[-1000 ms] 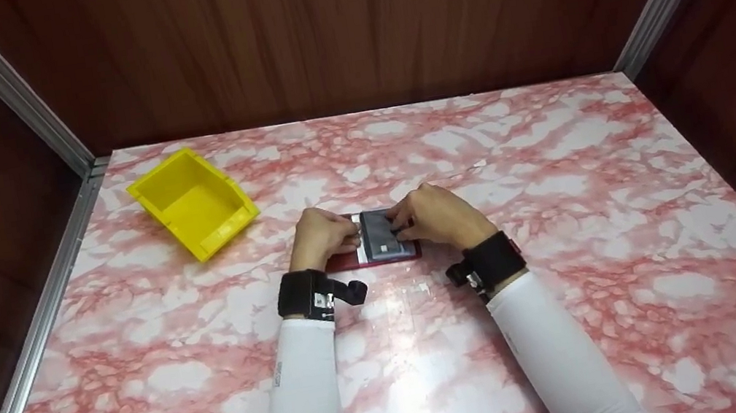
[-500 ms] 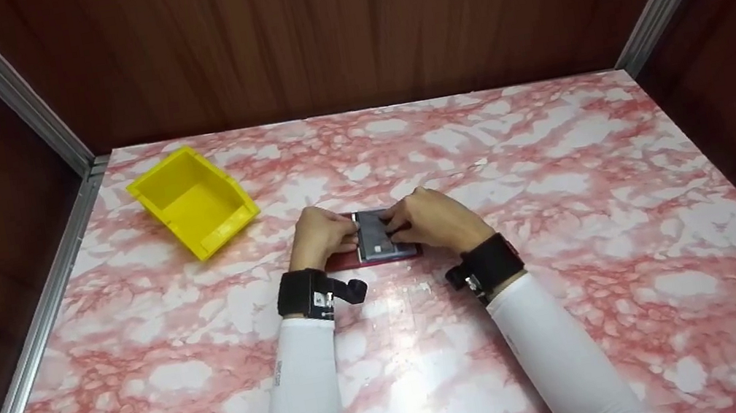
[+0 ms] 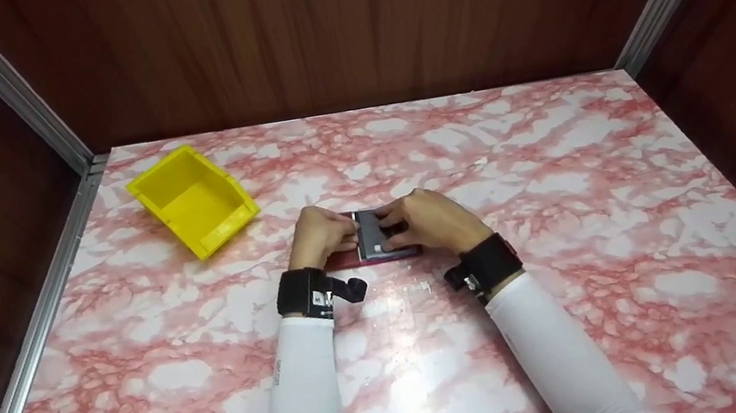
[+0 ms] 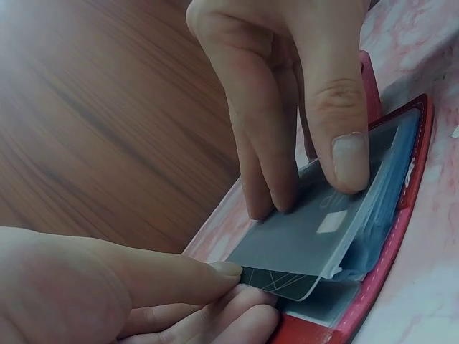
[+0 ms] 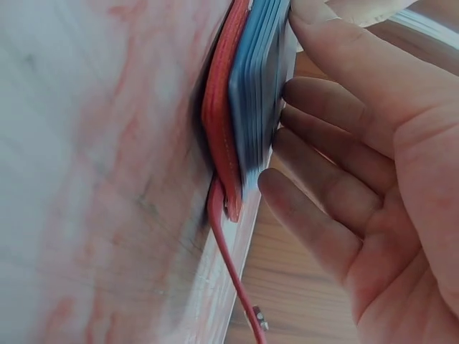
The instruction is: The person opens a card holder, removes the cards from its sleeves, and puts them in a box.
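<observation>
A dark card (image 4: 283,282) with thin light lines sticks partly out of a clear plastic sleeve (image 4: 301,222) in a red card holder (image 4: 305,331). My left hand (image 3: 321,234), at the holder's left side, pinches the card's protruding edge between thumb and fingers; the left wrist view shows this thumb (image 4: 179,276) at the card's corner. From the right, my right hand (image 3: 436,218) rests its thumb and fingertips on the top sleeve, over a small pale square. In the right wrist view its fingers (image 5: 315,208) lie fairly straight against the stack of blue-tinted sleeves (image 5: 251,93).
A yellow bin (image 3: 198,207) stands at the back left of the pink-and-white marbled table (image 3: 602,236). A red strap (image 5: 229,258) with a metal snap extends from the holder. Wood-grain panels (image 3: 341,33) enclose the back and sides.
The top sleeve with its card has shifted slightly left, covering the white strip that showed beside it. My right hand has moved left over it; the left hand has stayed nearly still.
</observation>
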A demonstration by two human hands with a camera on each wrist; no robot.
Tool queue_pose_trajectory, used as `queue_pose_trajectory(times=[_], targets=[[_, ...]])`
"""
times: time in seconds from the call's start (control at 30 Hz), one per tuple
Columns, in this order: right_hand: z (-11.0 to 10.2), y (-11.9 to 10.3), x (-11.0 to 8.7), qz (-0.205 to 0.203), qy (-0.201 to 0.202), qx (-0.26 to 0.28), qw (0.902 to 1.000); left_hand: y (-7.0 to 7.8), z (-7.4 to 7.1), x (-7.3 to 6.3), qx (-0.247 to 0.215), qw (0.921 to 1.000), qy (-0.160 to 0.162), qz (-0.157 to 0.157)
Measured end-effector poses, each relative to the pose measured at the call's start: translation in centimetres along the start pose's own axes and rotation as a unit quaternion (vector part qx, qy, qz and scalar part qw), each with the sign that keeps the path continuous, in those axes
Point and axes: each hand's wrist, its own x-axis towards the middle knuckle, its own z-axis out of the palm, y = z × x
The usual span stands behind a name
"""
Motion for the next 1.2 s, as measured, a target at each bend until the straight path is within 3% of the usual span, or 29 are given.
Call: queue_pose_trajectory(times=[0.33,0.63,0.8,1.2], targets=[[-0.2,0.5,-0.3,0.024,-0.006,0.021,0.9995,0.4,0.0,-0.3,-0.005,0.9999,0.013,-0.008],[-0.1,0.3,-0.2,0.015,-0.002,0.011,0.9998,0.4,-1.2,-0.4,0.008,0.9987,0.045,-0.024],[-0.2,0.0,-0.2,0.018,-0.007,0.0,0.9998,0.4,-1.2,-0.5,0.022,0.9988,0.033,-0.029],[-0.2,-0.4,-0.2,-0.047,-0.002,0.011,0.9989,0.3,-0.6,-0.2,0.065,0.9969,0.038,-0.022]])
